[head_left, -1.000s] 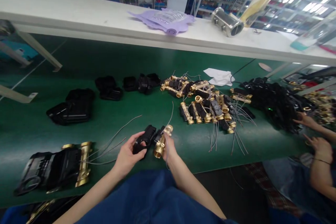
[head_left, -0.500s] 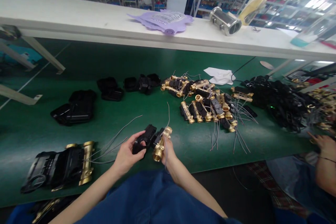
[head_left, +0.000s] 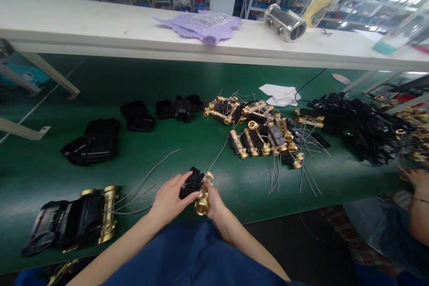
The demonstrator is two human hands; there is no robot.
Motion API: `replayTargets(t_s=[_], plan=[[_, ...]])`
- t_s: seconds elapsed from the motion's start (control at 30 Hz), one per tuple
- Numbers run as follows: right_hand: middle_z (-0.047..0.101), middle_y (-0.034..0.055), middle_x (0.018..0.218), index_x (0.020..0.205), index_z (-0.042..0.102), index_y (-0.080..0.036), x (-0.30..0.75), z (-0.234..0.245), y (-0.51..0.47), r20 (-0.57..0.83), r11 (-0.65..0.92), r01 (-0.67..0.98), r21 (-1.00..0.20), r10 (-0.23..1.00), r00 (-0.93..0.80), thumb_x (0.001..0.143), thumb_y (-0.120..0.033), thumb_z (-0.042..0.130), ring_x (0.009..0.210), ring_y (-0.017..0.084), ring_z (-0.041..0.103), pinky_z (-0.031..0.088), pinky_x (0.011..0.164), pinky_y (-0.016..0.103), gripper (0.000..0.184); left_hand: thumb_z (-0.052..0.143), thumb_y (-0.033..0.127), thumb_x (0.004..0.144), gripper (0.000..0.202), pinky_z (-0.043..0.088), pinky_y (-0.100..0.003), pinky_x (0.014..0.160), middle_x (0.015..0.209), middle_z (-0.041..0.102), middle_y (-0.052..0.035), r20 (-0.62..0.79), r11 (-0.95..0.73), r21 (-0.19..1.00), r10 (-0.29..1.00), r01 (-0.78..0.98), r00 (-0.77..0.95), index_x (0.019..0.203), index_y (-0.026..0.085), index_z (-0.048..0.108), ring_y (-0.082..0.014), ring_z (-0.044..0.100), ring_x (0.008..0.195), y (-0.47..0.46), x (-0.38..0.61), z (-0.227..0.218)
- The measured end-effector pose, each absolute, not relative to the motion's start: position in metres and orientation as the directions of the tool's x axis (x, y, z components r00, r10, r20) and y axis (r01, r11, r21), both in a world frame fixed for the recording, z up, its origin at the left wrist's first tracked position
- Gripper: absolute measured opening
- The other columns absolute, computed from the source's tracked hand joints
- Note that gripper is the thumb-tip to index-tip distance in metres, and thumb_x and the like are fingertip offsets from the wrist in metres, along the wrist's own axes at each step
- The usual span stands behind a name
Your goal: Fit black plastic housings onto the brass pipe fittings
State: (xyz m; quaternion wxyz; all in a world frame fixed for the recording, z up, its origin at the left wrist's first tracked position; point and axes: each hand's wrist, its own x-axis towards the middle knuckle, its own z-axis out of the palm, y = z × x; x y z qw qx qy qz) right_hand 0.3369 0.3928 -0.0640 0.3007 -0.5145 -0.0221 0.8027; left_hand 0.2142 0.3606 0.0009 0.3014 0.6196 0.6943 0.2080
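My left hand [head_left: 172, 196] is closed round a black plastic housing [head_left: 192, 182] with a round recess in its face. Close by on the right, my right hand [head_left: 214, 199] grips a brass pipe fitting [head_left: 202, 201], tilted with its open end toward me. The housing and the fitting meet or nearly meet; fingers hide the contact. A thin grey wire [head_left: 219, 154] runs up from the fitting. At the lower left of the bench lie black housings [head_left: 82, 219] beside another brass fitting [head_left: 109, 214] with grey wires trailing right.
Several brass fittings with black parts and wires [head_left: 254, 138] are heaped right of centre. Black cases [head_left: 100, 140] lie to the left. A tangled black pile [head_left: 362, 127] sits at the right, near a co-worker's hand [head_left: 418, 183]. Above runs a white shelf [head_left: 100, 27] bearing a purple packet [head_left: 204, 27].
The black housing in my left hand has moved right, up against the brass fitting. Both hands are slightly lower in view, and the housing has turned.
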Motion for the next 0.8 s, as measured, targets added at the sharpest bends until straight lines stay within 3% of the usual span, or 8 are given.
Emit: replayTargets(t_s=[0.07, 0.2, 0.37, 0.53, 0.6, 0.7, 0.8], plan=[[0.056, -0.0011, 0.056, 0.077, 0.054, -0.015, 0.341, -0.070, 0.391, -0.836, -0.825, -0.479, -0.299, 0.469, -0.285, 0.085, -0.033, 0.047, 0.045, 0.011, 0.053, 0.042, 0.045, 0.020, 0.021, 0.043, 0.052, 0.083, 0.049, 0.045, -0.036, 0.086, 0.104, 0.061, -0.0089, -0.182, 0.191, 0.588, 0.978, 0.786, -0.102, 0.116, 0.020, 0.058, -0.0227, 0.057, 0.094, 0.373, 0.225, 0.001], [0.052, -0.0021, 0.048, 0.074, 0.054, -0.015, 0.354, -0.085, 0.386, -0.857, -0.851, -0.471, -0.234, 0.409, -0.314, 0.087, -0.035, 0.043, 0.039, 0.011, 0.048, 0.040, 0.041, 0.020, 0.026, 0.037, 0.046, 0.087, 0.046, 0.043, -0.039, 0.089, 0.108, 0.063, -0.0135, -0.371, 0.330, 0.528, 0.919, 0.782, -0.137, 0.116, 0.017, 0.060, -0.0271, 0.058, 0.101, 0.394, 0.254, -0.005], [0.052, -0.0015, 0.048, 0.072, 0.053, -0.015, 0.379, -0.104, 0.389, -0.829, -0.863, -0.495, -0.102, 0.349, -0.438, 0.086, -0.036, 0.047, 0.040, 0.011, 0.050, 0.042, 0.043, 0.021, 0.026, 0.034, 0.028, 0.087, 0.037, 0.042, -0.038, 0.088, 0.098, 0.069, -0.0096, -0.397, 0.284, 0.480, 0.914, 0.830, -0.083, 0.109, 0.021, 0.064, -0.0254, 0.063, 0.089, 0.411, 0.285, -0.008], [0.052, -0.0017, 0.047, 0.069, 0.053, -0.016, 0.390, -0.107, 0.394, -0.844, -0.878, -0.473, -0.078, 0.310, -0.437, 0.079, -0.049, 0.056, 0.040, 0.011, 0.050, 0.042, 0.042, 0.022, 0.035, 0.034, 0.027, 0.086, 0.038, 0.045, -0.041, 0.083, 0.096, 0.069, -0.0113, -0.422, 0.231, 0.421, 0.906, 0.877, -0.036, 0.107, 0.020, 0.065, -0.0281, 0.064, 0.087, 0.429, 0.298, -0.015], [0.054, -0.0014, 0.049, 0.073, 0.057, -0.015, 0.386, -0.106, 0.391, -0.837, -0.871, -0.466, -0.156, 0.367, -0.406, 0.073, -0.051, 0.062, 0.041, 0.012, 0.051, 0.042, 0.042, 0.023, 0.036, 0.032, 0.027, 0.087, 0.040, 0.045, -0.041, 0.086, 0.099, 0.068, -0.0116, -0.394, 0.234, 0.452, 0.918, 0.861, -0.043, 0.110, 0.018, 0.063, -0.0275, 0.064, 0.090, 0.425, 0.291, -0.025], [0.063, 0.0019, 0.060, 0.087, 0.061, -0.017, 0.378, -0.109, 0.381, -0.801, -0.835, -0.466, -0.293, 0.481, -0.357, 0.066, -0.053, 0.067, 0.055, 0.018, 0.060, 0.047, 0.050, 0.027, 0.042, 0.028, 0.025, 0.087, 0.042, 0.044, -0.038, 0.092, 0.104, 0.067, -0.0110, -0.329, 0.267, 0.589, 0.941, 0.763, -0.076, 0.107, 0.016, 0.063, -0.0240, 0.063, 0.094, 0.406, 0.269, -0.043], [0.068, 0.0062, 0.071, 0.088, 0.064, -0.017, 0.372, -0.117, 0.376, -0.794, -0.859, -0.384, -0.340, 0.481, -0.372, 0.062, -0.057, 0.066, 0.070, 0.025, 0.065, 0.049, 0.059, 0.032, 0.048, 0.032, 0.025, 0.086, 0.041, 0.042, -0.034, 0.097, 0.112, 0.064, -0.0087, -0.308, 0.316, 0.722, 0.944, 0.615, -0.123, 0.119, 0.017, 0.056, -0.0207, 0.060, 0.101, 0.386, 0.248, -0.056]])
